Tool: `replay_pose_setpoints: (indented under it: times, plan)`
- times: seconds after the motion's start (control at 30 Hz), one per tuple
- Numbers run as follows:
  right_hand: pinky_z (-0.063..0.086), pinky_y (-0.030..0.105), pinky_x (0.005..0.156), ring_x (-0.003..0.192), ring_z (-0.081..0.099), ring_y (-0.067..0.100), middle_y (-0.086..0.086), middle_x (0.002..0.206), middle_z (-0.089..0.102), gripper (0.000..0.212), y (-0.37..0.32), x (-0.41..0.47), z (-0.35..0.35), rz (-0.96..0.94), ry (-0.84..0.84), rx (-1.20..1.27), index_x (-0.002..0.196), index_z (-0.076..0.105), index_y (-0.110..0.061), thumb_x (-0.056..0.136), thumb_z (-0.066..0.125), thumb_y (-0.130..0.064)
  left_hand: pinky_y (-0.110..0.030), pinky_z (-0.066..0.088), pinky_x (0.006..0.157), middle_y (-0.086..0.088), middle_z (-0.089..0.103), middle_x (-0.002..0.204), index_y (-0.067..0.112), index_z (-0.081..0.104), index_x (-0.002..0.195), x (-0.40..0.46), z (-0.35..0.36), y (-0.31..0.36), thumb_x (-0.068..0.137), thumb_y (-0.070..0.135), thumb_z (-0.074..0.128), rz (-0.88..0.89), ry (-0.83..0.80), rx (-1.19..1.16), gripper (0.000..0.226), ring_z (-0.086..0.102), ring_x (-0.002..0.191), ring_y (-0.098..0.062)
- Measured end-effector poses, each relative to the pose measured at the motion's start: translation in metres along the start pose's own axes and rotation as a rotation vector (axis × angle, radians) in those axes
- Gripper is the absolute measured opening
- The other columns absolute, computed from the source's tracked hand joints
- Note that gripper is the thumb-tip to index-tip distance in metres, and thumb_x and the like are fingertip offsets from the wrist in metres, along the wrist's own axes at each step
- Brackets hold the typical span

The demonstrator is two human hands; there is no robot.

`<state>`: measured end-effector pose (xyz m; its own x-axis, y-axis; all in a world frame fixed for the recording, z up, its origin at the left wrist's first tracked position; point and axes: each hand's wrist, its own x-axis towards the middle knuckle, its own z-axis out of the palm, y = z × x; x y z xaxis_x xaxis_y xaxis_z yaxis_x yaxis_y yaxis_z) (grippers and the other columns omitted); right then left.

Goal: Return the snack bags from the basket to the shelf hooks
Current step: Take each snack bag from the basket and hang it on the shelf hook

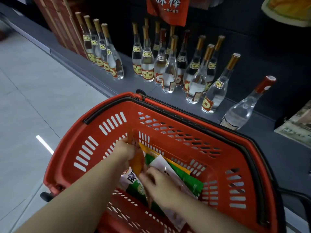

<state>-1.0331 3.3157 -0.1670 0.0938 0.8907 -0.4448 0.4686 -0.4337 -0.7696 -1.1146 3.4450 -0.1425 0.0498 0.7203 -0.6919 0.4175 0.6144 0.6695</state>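
A red plastic basket (168, 125) with slotted walls stands on the floor in front of a low shelf. Inside lie several snack bags, green and white (186, 180) and orange. My left hand (126, 152) reaches into the basket and grips an orange snack bag (137, 163) by its top, the bag standing on edge. Just right of it my right hand (158, 184) pinches the lower edge of the same orange bag, over a green bag with white print (134, 185). Both hands are blurred by motion.
Many clear glass bottles (148, 64) with gold caps stand on the grey low shelf (138, 84) right behind the basket, one red-capped bottle (244, 105) leaning at the right. A red hanging bag (168, 10) shows at top. Light tiled floor (33, 91) lies to the left.
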Motion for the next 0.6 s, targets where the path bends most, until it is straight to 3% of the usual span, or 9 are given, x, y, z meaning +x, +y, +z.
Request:
replay_pose_setpoints:
  times: [0.07,0.1,0.2,0.27,0.3,0.37,0.43,0.5,0.6]
  plan:
    - [0.045,0.026,0.071,0.079,0.053,0.004,-0.008,0.091,0.058,0.027,0.005,0.008,-0.015,0.141,0.067,0.264,0.105,0.055,-0.027,0.098,0.039,-0.048,-0.040,0.055,0.067,-0.013,0.067,0.091,0.005,0.062,0.101,-0.010,-0.016,0.004,0.086,-0.006,0.063,0.054,-0.151,0.009,0.019,0.065,0.082,-0.031]
    - [0.046,0.027,0.078,0.090,0.054,0.005,-0.005,0.105,0.057,0.029,0.012,0.014,-0.023,0.191,0.097,0.320,0.117,0.051,-0.026,0.098,0.043,-0.046,-0.039,0.053,0.064,-0.013,0.068,0.088,0.005,0.062,0.101,-0.015,-0.024,0.007,0.086,-0.010,0.060,0.067,-0.210,-0.005,0.022,0.065,0.080,-0.029]
    - [0.035,0.044,0.109,0.136,0.036,0.023,0.004,0.152,0.030,0.076,0.029,0.027,-0.042,0.291,0.046,0.414,0.148,0.021,-0.031,0.087,0.065,-0.042,-0.041,0.053,0.067,-0.007,0.076,0.083,0.012,0.062,0.100,-0.012,-0.045,0.009,0.087,-0.015,0.053,0.121,-0.364,-0.038,0.032,0.068,0.084,-0.028]
    - [0.028,0.050,0.115,0.143,0.027,0.025,0.000,0.158,0.021,0.096,0.029,0.034,-0.049,0.257,0.000,0.491,0.151,0.014,-0.035,0.078,0.077,-0.035,-0.046,0.055,0.076,-0.008,0.077,0.094,0.012,0.063,0.107,-0.010,-0.055,0.011,0.085,-0.014,0.056,0.146,-0.475,-0.071,0.036,0.070,0.092,-0.031]
    - [0.030,0.049,0.115,0.142,0.030,0.024,-0.002,0.156,0.027,0.101,0.025,0.036,-0.053,0.219,-0.033,0.554,0.151,0.017,-0.034,0.073,0.081,-0.032,-0.048,0.055,0.081,-0.011,0.075,0.102,0.010,0.062,0.113,-0.008,-0.058,0.011,0.082,-0.014,0.058,0.152,-0.528,-0.089,0.039,0.070,0.095,-0.033]
    - [0.038,0.046,0.110,0.131,0.047,0.022,-0.003,0.140,0.052,0.091,0.018,0.038,-0.061,0.160,-0.108,0.620,0.140,0.041,-0.028,0.061,0.086,-0.031,-0.049,0.057,0.085,-0.015,0.072,0.113,0.007,0.060,0.119,-0.008,-0.061,0.014,0.076,-0.010,0.065,0.172,-0.609,-0.106,0.047,0.069,0.102,-0.035]
    - [0.044,0.045,0.105,0.114,0.062,0.021,-0.003,0.116,0.070,0.057,0.008,0.035,-0.067,0.115,-0.104,0.609,0.113,0.063,-0.026,0.059,0.081,-0.030,-0.045,0.058,0.084,-0.016,0.070,0.115,0.008,0.060,0.121,-0.013,-0.061,0.020,0.064,0.003,0.084,0.222,-0.643,-0.128,0.062,0.068,0.104,-0.035]
    - [0.048,0.047,0.100,0.103,0.069,0.021,-0.001,0.105,0.075,0.033,0.001,0.033,-0.072,0.067,0.007,0.614,0.100,0.071,-0.023,0.068,0.078,-0.027,-0.042,0.060,0.079,-0.017,0.070,0.115,0.008,0.061,0.119,-0.020,-0.059,0.029,0.045,0.023,0.096,0.298,-0.624,-0.164,0.083,0.069,0.101,-0.035]
    - [0.054,0.046,0.091,0.096,0.071,0.022,0.001,0.099,0.076,0.015,-0.021,0.021,-0.086,0.013,0.133,0.651,0.096,0.074,-0.019,0.080,0.074,-0.017,-0.042,0.060,0.077,-0.016,0.072,0.112,0.011,0.065,0.116,-0.039,-0.058,0.044,0.044,0.041,0.094,0.411,-0.543,-0.172,0.083,0.071,0.098,-0.034]
